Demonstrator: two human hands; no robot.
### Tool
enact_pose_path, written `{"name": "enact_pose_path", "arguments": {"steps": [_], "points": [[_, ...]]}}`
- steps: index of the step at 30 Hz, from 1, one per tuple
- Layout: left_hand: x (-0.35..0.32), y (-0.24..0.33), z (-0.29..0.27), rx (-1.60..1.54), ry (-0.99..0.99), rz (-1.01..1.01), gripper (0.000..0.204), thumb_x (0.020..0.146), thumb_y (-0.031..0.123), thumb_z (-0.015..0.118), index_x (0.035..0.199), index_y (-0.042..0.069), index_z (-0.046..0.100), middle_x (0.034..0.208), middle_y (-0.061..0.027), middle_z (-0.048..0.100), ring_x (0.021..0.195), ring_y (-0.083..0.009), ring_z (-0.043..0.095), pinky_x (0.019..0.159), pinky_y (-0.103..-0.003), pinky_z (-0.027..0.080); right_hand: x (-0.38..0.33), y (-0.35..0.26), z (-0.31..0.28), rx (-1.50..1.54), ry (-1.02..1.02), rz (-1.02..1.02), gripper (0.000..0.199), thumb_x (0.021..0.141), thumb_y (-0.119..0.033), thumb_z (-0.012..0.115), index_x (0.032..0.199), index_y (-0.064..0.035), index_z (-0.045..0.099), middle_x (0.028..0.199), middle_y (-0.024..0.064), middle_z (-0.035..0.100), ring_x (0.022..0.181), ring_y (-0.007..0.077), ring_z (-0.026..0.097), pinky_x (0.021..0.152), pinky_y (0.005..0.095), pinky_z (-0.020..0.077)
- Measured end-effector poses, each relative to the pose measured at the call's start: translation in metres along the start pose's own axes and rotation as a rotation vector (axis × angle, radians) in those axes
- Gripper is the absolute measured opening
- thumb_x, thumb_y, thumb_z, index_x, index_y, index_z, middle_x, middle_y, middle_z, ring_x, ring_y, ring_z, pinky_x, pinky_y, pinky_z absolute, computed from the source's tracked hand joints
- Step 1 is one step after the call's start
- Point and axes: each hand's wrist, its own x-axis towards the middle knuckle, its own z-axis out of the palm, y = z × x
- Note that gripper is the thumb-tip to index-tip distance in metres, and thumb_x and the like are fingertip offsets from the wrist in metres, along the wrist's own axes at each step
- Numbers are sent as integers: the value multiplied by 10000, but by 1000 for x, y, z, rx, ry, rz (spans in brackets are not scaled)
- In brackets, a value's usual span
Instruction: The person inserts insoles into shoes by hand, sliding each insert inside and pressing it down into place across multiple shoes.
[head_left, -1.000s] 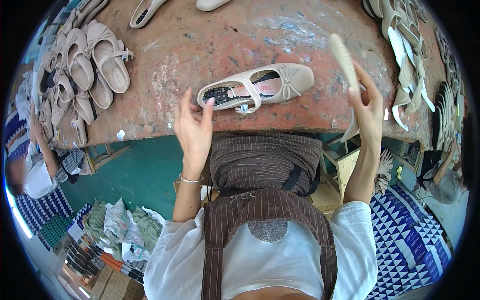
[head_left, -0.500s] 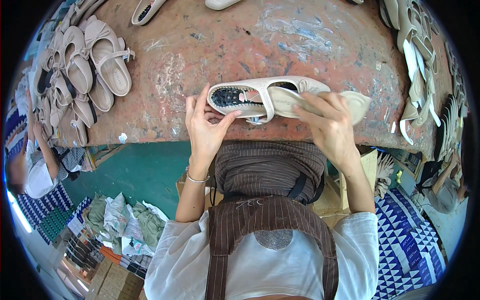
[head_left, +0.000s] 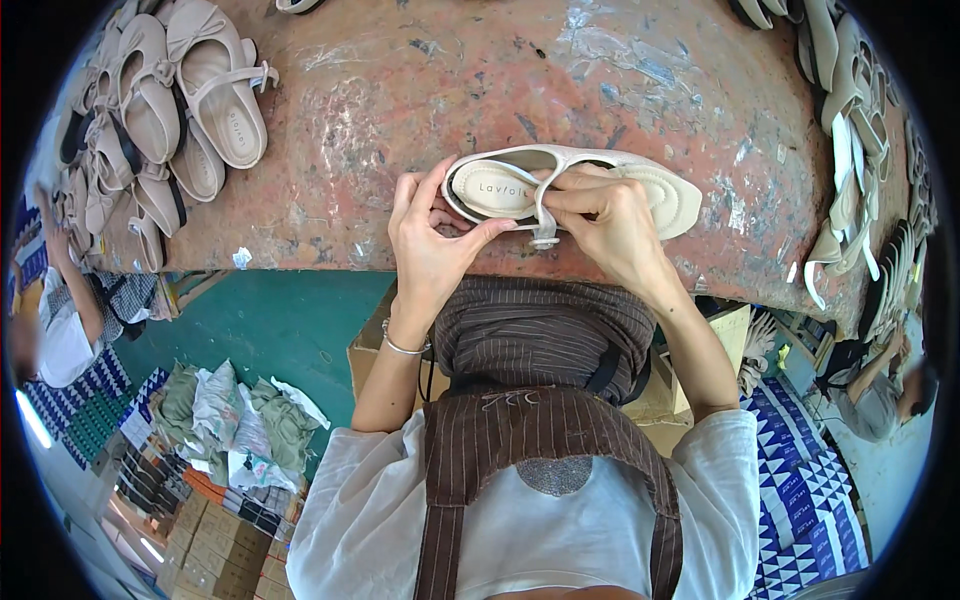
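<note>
A beige strap shoe (head_left: 545, 188) lies near the workbench's front edge, heel to the left and toe to the right. Its pale insole (head_left: 672, 198) runs under the strap. The insole's heel end sits inside the shoe's heel, while its front part lies over the toe end. My left hand (head_left: 428, 238) grips the heel, with the thumb on the near rim and the fingers at the back. Just right of the strap, my right hand (head_left: 618, 222) is closed on the insole's middle, its fingertips partly hidden in the shoe opening.
Finished-looking beige shoes (head_left: 225, 115) are heaped on the left of the workbench (head_left: 400, 100). Along its right side lie more shoes and loose pale pieces (head_left: 842, 210). Bundled bags (head_left: 235, 420) and blue-and-white boxes (head_left: 805, 490) rest below. Other people work at both sides.
The insole has moved left under the strap and now covers the dark inside of the heel. My right hand has shifted left toward the strap; my left hand still holds the heel.
</note>
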Motion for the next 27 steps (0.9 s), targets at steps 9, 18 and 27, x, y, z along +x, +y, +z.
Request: {"name": "enact_pose_path", "arguments": {"steps": [9, 18, 27], "points": [[3, -8, 7, -102, 98, -22, 535, 759, 78, 874, 1216, -63, 634, 1043, -84, 559, 802, -110, 638, 599, -230, 571, 8, 7, 15, -107, 9, -127, 178, 722, 78, 676, 845, 4, 782, 967, 162, 756, 1008, 305, 704, 863, 392, 574], [15, -9, 9, -156, 138, -155, 232, 829, -28, 758, 1044, -49, 673, 828, -80, 696, 657, -74, 610, 528, -237, 511, -6, 11, 26, -410, 38, -323, 395, 756, 5, 715, 1147, -51, 738, 1312, 152, 648, 1156, 282, 627, 945, 380, 546], [22, -9, 10, -43, 171, -127, 82, 911, -39, 628, 966, -39, 688, 743, -96, 686, 584, -108, 636, 466, -269, 504, 16, 5, 18, -389, -247, -535, 523, 860, -20, 518, 1379, -53, 573, 1486, 137, 523, 1329, 280, 544, 1042, 384, 510]]}}
